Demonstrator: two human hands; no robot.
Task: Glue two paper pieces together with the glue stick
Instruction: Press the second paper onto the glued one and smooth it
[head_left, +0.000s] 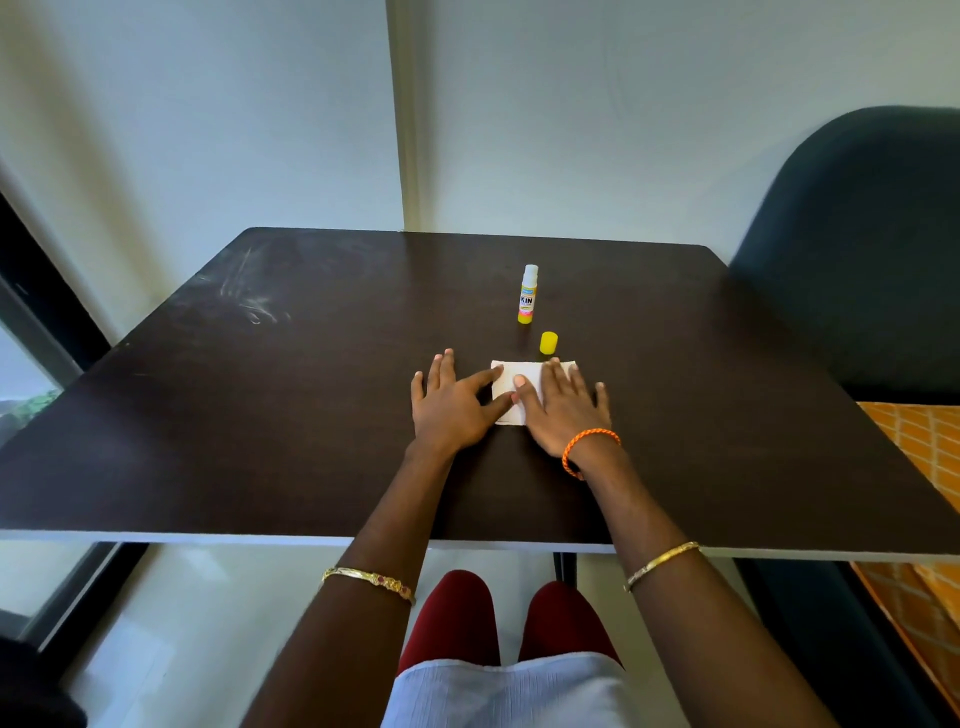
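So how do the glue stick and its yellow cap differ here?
The glue stick is tall, labelled and white at its uncovered top; the cap is short, plain yellow. The glue stick stands farther back on the table; the cap sits close behind the paper under both hands. Both are upright, yellow and untouched.

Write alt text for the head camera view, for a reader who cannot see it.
Two bare hands, left hand and right hand, press flat on a white paper lying on a dark table. Beyond the paper, an uncapped glue stick stands upright, its yellow cap standing apart between stick and paper. A dark chair sits to the right.
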